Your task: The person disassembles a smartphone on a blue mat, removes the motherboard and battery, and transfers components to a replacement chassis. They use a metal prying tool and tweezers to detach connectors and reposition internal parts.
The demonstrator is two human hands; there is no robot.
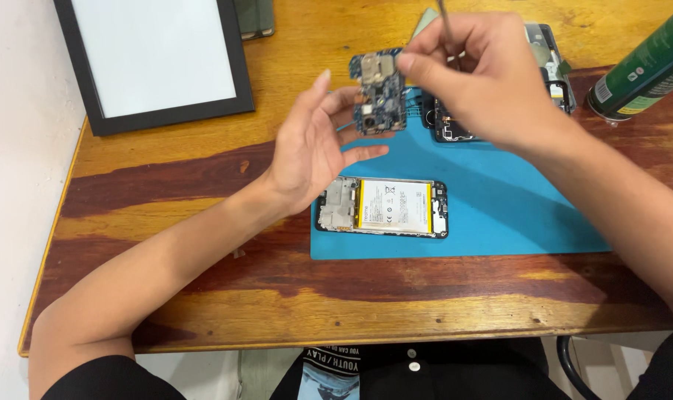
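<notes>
My left hand holds a small blue circuit board upright by its edges, above a blue work mat. My right hand pinches a thin metal tool and touches the top right corner of the board. Below the hands, an opened phone lies flat on the mat, its white and yellow battery showing. Partly hidden behind my right hand lies a black phone back cover.
A black-framed white panel lies at the back left of the wooden table. A green spray can lies at the right. Another phone part sits behind my right hand. The table's front edge is near my body.
</notes>
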